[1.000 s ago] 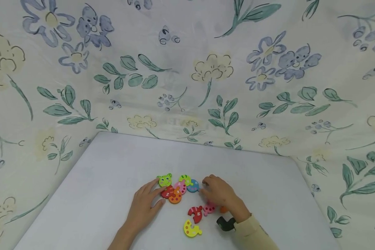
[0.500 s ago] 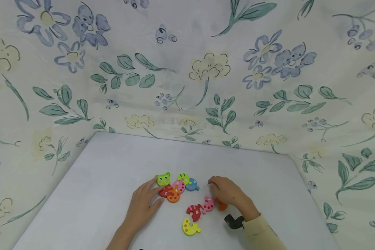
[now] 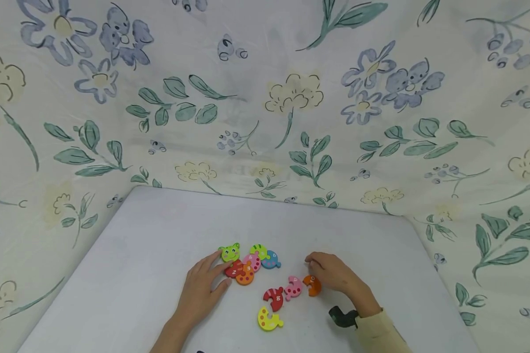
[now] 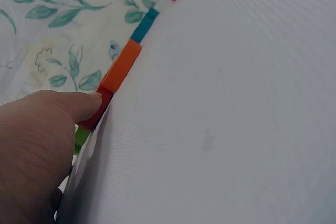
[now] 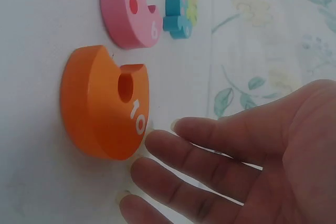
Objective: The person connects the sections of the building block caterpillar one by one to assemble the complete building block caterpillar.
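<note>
While the desk (image 3: 168, 220) carries all pcs, L hand (image 3: 200, 290), fingers loosely spread, rests on the L end of the chain (image 3: 252, 263) & R hand (image 3: 333, 272), fingers relaxed, holds nothing. Chain runs approx. L–R, blue pc (image 3: 270, 260) at its R end; orange pc (image 3: 311, 286) lies just L of R hand, nearer it than L hand, contact unclear.

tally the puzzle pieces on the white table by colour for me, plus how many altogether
Green: 2 (smiling green head, striped green piece)
Red: 2 (red 2, red 8)
Orange: 2 (orange 3, orange 10)
Pink: 2 (clustered pink piece, separate pink piece)
Blue: 1 (blue piece)
Yellow: 1 (yellow piece)
Total: 10
</note>
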### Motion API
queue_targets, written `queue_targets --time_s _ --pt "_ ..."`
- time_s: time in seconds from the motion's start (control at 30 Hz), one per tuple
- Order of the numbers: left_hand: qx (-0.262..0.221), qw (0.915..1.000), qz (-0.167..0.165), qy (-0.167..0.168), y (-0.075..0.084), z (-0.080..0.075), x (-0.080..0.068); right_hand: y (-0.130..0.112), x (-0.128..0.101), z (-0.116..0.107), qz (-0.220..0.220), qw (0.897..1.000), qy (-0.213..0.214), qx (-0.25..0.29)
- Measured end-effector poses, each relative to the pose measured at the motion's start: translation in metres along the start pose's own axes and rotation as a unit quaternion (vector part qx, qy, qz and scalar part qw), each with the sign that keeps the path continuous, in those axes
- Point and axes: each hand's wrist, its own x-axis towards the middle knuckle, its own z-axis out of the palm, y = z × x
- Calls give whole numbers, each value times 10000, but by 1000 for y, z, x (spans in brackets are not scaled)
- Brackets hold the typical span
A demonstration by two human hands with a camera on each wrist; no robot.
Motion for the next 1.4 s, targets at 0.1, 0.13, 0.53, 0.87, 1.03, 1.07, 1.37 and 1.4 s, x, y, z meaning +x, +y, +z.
queue_targets --time_s 0.1,0.13,0.53,0.87,1.03,1.07,1.37,1.4 --pt "13 10000 10 0 0 0 1 2 -4 -2 -10 10000 52 80" --pt "18 10000 14 3 1 0 1 3 -5 -2 -20 9999 68 96" --pt "31 9998 -92 -162 2 -2 2 6 -12 0 29 9998 -89 175" --pt "13 9998 -109 -155 3 -2 2 7 -19 5 -242 9973 -668 -169" --pt "13 9999 -73 -96 3 -2 2 8 -19 12 -318 9977 -450 -393" --pt "14 9999 -60 -86 3 -2 2 9 -19 13 -327 9979 -391 -412" --pt "32 9998 -85 -159 3 -1 3 14 -16 23 -91 9997 18 -234" --pt "30 9998 -81 -153 3 -1 3 15 -16 24 -53 9998 49 -174"
